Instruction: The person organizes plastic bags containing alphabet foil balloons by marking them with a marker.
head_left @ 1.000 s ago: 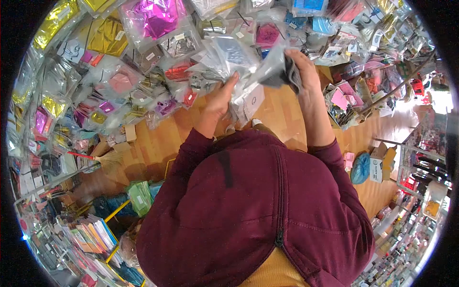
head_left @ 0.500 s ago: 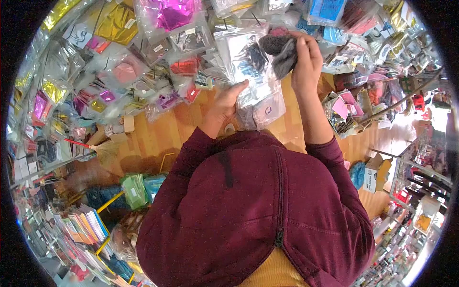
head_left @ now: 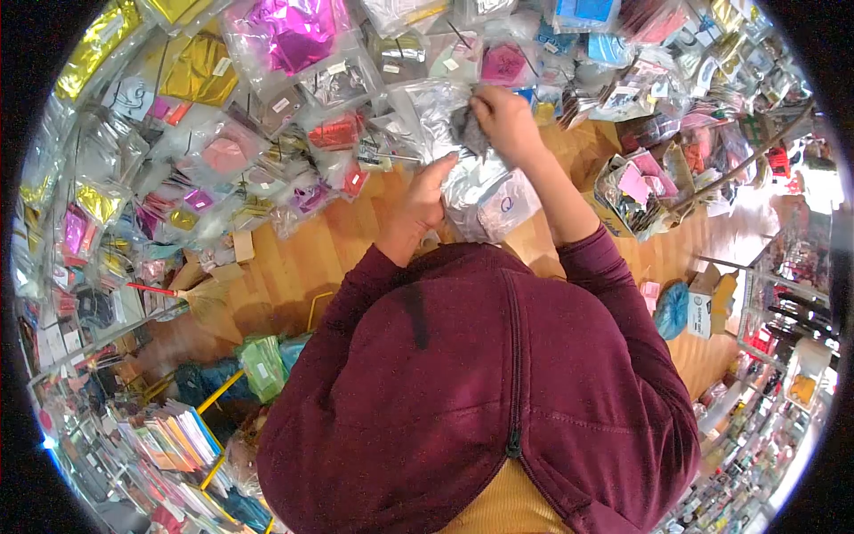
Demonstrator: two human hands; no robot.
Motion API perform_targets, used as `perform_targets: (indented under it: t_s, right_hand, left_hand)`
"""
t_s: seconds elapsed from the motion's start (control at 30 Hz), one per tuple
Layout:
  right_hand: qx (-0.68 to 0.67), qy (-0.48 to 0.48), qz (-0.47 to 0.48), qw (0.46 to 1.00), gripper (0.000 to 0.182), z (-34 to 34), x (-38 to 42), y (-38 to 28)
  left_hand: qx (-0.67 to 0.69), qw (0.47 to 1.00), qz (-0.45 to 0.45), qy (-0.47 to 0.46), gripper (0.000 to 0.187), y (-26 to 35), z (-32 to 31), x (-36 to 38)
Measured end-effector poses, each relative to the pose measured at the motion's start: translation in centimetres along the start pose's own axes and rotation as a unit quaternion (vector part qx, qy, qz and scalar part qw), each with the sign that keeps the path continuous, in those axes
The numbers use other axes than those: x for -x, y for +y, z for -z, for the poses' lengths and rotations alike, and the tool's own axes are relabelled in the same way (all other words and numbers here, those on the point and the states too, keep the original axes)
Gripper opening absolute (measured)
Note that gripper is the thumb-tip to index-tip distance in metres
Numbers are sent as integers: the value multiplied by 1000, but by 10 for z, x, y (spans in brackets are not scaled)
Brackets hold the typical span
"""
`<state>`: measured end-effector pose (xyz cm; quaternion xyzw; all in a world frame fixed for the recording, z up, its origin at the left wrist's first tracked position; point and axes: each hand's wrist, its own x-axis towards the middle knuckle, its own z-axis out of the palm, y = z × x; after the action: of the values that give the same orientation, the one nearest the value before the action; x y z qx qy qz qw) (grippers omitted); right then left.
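My left hand (head_left: 418,206) grips the left edge of a clear plastic packet (head_left: 467,182) with shiny silver contents, its thumb lying on top. The fingers beneath the packet are hidden. A crumpled dark grey cloth (head_left: 466,132) is bunched in my right hand (head_left: 509,125) and sits against the packet's upper face. At the packet's lower right, a paler part with a small round blue mark (head_left: 507,204) shows.
Plastic packets with coloured foil, such as a magenta one (head_left: 289,34) and a gold one (head_left: 197,71), hang in front. A full carton (head_left: 614,212) stands at right on the wooden floor (head_left: 285,254). Left lies a whisk broom (head_left: 203,295); lower left are stacked booklets (head_left: 169,432).
My right hand has brought the grey cloth left and down, from beside the packet's upper right onto its face. The left hand keeps its hold on the packet.
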<state>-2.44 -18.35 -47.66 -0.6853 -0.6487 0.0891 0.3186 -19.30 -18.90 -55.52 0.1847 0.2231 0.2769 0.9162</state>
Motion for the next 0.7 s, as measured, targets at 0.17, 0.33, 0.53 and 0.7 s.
perform_targets:
  t_s: [0.17,0.33,0.53,0.7]
  right_hand:
    - [-97,206,7,974,22,26,7,-13]
    - [85,58,141,985,46,-15,42,-59]
    - [27,46,108,993,42,-19,62,-44]
    - [24,50,56,997,39,-19,83,-24]
  left_hand:
    - [92,994,-41,36,36,30,-28,3]
    - [16,987,-146,69,40,37,-40,1]
    - [123,974,-173,84,40,24,-37,2]
    - [210,959,-178,64,40,22,-33,3]
